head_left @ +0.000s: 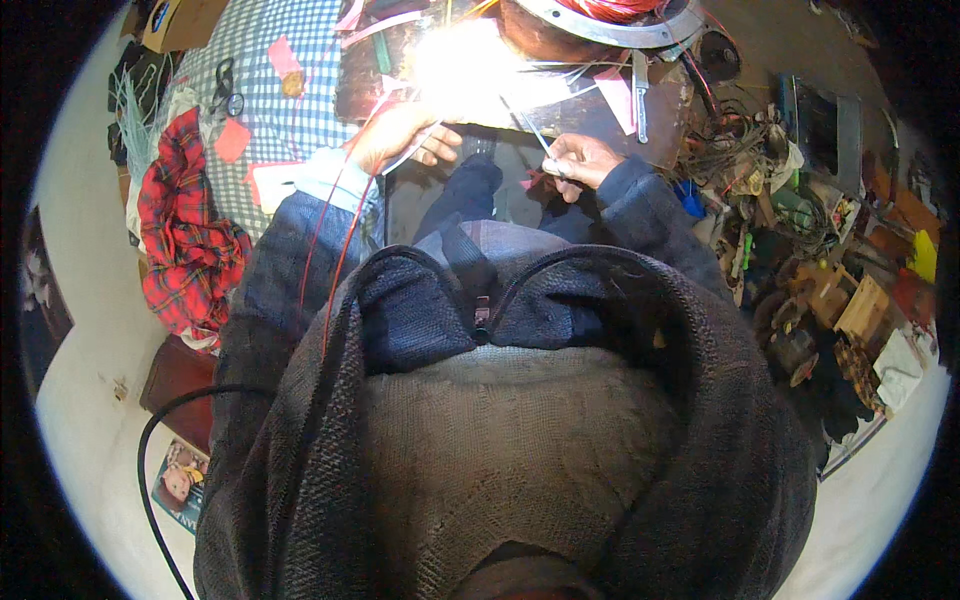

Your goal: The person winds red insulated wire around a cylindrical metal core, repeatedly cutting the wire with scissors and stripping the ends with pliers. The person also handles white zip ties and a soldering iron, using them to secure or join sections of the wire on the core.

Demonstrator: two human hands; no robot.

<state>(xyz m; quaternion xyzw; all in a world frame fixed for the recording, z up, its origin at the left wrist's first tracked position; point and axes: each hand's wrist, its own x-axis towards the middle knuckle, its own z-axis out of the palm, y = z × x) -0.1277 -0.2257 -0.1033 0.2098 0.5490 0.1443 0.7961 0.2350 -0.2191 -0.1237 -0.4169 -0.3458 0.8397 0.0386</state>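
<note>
The white strip was slim and pale, slanting across the left hand, over the near side of the counter. A thin, straight, pale rod rose from the right hand, its far end leaning up and to the left toward a patch washed out by glare. Two red wires trailed down along the left forearm; whether they joined the strip could not be told.

The counter's front edge ran close by both hands, and between them a gap gave onto the person's dark-clothed legs. Beyond the right hand, a knife and a pink piece of paper lay just beside each other, with a metal ring around a reddish coil farther up. On the left, a blue-and-white checked cloth came up to the counter; to the right, tangled cables crowded the space past the counter's end.

The left hand reached in palm inward, fingers partly curled, grasping the strip between thumb and fingers. The right hand, well apart from it, pinched the rod's lower end between thumb and fingertips, the wrist turned inward from a dark sleeve.
</note>
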